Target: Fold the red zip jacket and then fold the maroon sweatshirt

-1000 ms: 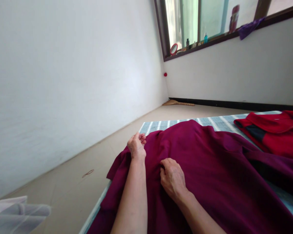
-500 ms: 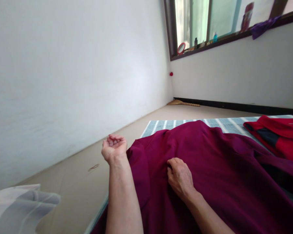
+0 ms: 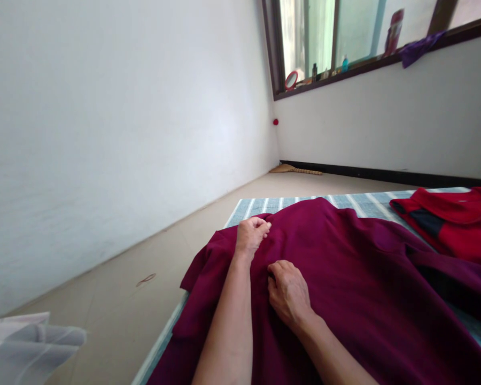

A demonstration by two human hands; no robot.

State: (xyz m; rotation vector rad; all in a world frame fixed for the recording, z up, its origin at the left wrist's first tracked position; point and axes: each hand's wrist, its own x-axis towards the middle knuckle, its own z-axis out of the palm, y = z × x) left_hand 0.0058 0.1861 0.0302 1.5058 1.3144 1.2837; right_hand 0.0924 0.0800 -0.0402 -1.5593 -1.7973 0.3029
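A maroon long-sleeved garment (image 3: 336, 267) lies spread over a blue-and-white striped mat (image 3: 240, 209), its fabric creased around my hands. My left hand (image 3: 251, 235) is above the garment's upper left part, with fingers drawn together in a pinch; whether cloth is between them cannot be made out. Closer to me and to the right, my right hand (image 3: 289, 291) rests on the garment, its fingers curled into the fabric. The fingertips of the right hand are partly hidden. One edge of the garment reaches past the mat's left side.
A folded red garment with a dark panel (image 3: 457, 224) lies at the mat's right. Pale cloth (image 3: 28, 347) shows at lower left, and a thin loop (image 3: 146, 279) lies on the floor. A whisk broom (image 3: 294, 169) is by the far wall, below the window sill.
My left hand has turned over from palm up and moved right, from beside the garment's left edge to above it, its fingers closing. My right hand stays nearly in place on the garment.
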